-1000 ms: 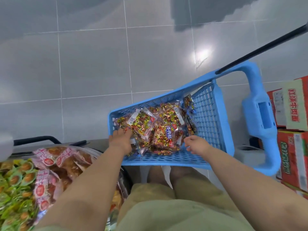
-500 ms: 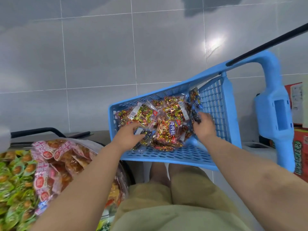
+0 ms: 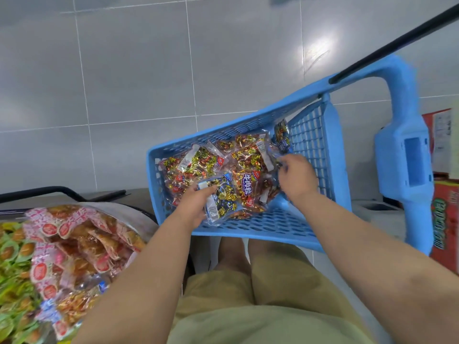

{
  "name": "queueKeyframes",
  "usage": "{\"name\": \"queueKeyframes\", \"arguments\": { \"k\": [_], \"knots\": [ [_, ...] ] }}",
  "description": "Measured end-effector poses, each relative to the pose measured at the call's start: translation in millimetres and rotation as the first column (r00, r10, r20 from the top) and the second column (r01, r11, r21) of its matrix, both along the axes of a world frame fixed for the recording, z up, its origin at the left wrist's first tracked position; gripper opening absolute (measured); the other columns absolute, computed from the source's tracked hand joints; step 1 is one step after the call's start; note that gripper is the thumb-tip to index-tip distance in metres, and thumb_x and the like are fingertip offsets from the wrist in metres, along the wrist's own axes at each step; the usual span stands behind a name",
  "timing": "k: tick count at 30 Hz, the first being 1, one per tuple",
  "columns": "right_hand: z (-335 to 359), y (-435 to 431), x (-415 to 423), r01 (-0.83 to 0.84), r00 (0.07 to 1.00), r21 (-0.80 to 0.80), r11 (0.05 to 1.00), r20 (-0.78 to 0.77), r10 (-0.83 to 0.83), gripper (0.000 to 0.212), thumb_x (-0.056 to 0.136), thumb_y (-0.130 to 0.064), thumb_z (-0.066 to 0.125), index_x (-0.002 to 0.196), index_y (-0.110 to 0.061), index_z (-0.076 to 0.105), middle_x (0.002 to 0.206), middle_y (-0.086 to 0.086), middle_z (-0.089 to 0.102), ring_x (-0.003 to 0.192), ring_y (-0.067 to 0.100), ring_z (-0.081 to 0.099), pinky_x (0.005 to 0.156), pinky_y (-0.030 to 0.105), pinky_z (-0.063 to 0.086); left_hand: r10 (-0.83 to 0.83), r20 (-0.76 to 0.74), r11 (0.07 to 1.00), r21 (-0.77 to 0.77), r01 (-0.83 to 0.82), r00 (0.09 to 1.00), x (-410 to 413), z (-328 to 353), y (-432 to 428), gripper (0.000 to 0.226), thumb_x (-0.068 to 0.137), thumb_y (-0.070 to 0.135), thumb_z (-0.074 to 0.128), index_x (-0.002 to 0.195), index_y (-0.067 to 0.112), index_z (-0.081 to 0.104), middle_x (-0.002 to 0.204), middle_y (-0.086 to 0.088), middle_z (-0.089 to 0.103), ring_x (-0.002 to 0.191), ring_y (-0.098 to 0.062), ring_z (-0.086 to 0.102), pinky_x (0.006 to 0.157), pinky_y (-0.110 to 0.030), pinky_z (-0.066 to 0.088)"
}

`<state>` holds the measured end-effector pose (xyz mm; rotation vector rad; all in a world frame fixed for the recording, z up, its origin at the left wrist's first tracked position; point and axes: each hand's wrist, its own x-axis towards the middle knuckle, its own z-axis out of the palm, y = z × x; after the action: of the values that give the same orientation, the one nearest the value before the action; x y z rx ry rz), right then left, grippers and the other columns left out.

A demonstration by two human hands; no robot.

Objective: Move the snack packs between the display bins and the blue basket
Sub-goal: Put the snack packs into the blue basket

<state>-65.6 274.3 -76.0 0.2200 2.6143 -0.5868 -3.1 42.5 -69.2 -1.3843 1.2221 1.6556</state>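
My left hand (image 3: pixel 196 207) gripped a blue pack (image 3: pixel 219 197) by its near end, thumb on top, over the near side of the pile of packs (image 3: pixel 246 165) in the basket (image 3: pixel 263 227). My right hand (image 3: pixel 296 181) was in the pile by the basket's right wall, fingers curled down among the wrappers; I could not tell whether they held one. The basket stood just past my knees. To my left a bin (image 3: pixel 134 212) held pink packs (image 3: pixel 74 244), with green packs (image 3: pixel 12 269) beside them.
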Motion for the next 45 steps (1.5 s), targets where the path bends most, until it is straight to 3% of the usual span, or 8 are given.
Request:
{"name": "queueKeyframes", "arguments": {
  "k": [4,6,9,15,22,28,37,45],
  "knots": [
    [30,-23,23,-0.422,0.845,-0.209,0.882,-0.444,0.299,0.022,0.075,0.004,0.067,0.094,-0.005,0.073,0.076,0.013,0.064,0.068,0.031,0.061,0.063,0.035,0.05,0.132,0.008,0.977,0.166,-0.131,0.991,-13,5,21,0.033,0.1,0.024,0.049,0.129,0.009,0.048,0.103,-0.014,0.07,0.089,-0.028,0.069,0.075,-0.047,0.058],
    [32,-34,33,-0.511,0.792,-0.218,0.831,-0.495,0.358,0.026,0.068,0.007,0.074,0.09,-0.006,0.075,0.07,0.01,0.063,0.062,0.029,0.061,0.059,0.036,0.049,0.233,-0.011,0.921,0.322,-0.217,0.972,-19,9,28,0.046,0.101,0.044,0.038,0.129,0.009,0.048,0.092,-0.014,0.074,0.081,-0.027,0.073,0.062,-0.043,0.058],
    [28,-45,41,-0.539,0.761,-0.225,0.812,-0.543,0.355,0.032,0.058,0.012,0.078,0.084,-0.006,0.076,0.065,0.009,0.062,0.06,0.029,0.061,0.063,0.038,0.049,0.326,-0.066,0.849,0.459,-0.261,0.943,-23,5,25,0.08,0.079,0.071,0.043,0.13,0.011,0.053,0.121,-0.018,0.066,0.11,-0.033,0.064,0.087,-0.05,0.054],
    [16,-46,29,-0.654,0.733,-0.362,0.664,-0.518,0.44,0.021,0.075,-0.003,0.074,0.095,-0.005,0.073,0.076,0.01,0.066,0.071,0.027,0.063,0.073,0.036,0.05,0.172,-0.149,0.972,0.186,-0.143,0.974,-24,-3,29,0.035,0.081,0.019,0.071,0.113,0.008,0.062,0.106,-0.012,0.071,0.091,-0.024,0.072,0.07,-0.041,0.059],
    [-41,-8,-47,0.178,0.983,-0.16,0.971,-0.008,-0.182,0.052,0.093,-0.017,0.051,0.141,-0.007,0.036,0.145,0.014,0.033,0.137,0.027,0.025,0.112,0.031,0.023,0.2,-0.141,0.978,0.085,-0.189,0.97,-25,-15,14,0.032,0.085,0.003,0.066,0.089,0.027,0.045,0.097,-0.011,0.07,0.091,-0.029,0.07,0.081,-0.058,0.054],
    [-78,-17,-70,0.104,0.987,0.081,0.991,0.113,-0.113,0.07,0.088,-0.022,0.06,0.146,-0.008,0.024,0.145,0.013,0.033,0.134,0.03,0.031,0.11,0.04,0.031,0.182,-0.082,0.983,0.023,-0.18,0.98,-12,-25,3,0.093,0.083,0.005,0.07,0.152,0.019,0.009,0.136,-0.004,0.047,0.095,-0.014,0.063,0.088,-0.039,0.047],
    [-81,-9,-62,0.216,0.914,0.137,0.967,0.32,-0.25,0.036,0.092,-0.008,0.047,0.128,-0.008,0.041,0.12,0.017,0.057,0.107,0.036,0.057,0.078,0.04,0.047,0.173,-0.087,0.984,0.047,-0.169,0.981,-1,-25,-2,0.049,0.084,0.0,0.068,0.116,0.025,0.04,0.081,0.0,0.067,0.058,-0.003,0.069,0.047,-0.026,0.055],
    [0,12,-8,0.177,0.984,-0.246,0.953,0.066,-0.166,0.036,0.084,-0.01,0.065,0.116,-0.014,0.052,0.108,0.003,0.059,0.093,0.017,0.054,0.075,0.023,0.038,0.166,-0.181,0.986,0.012,-0.167,0.969,3,8,-7,0.079,0.079,0.009,0.075,0.146,0.019,0.035,0.141,-0.012,0.051,0.13,-0.03,0.047,0.11,-0.055,0.032]
  ]
}}
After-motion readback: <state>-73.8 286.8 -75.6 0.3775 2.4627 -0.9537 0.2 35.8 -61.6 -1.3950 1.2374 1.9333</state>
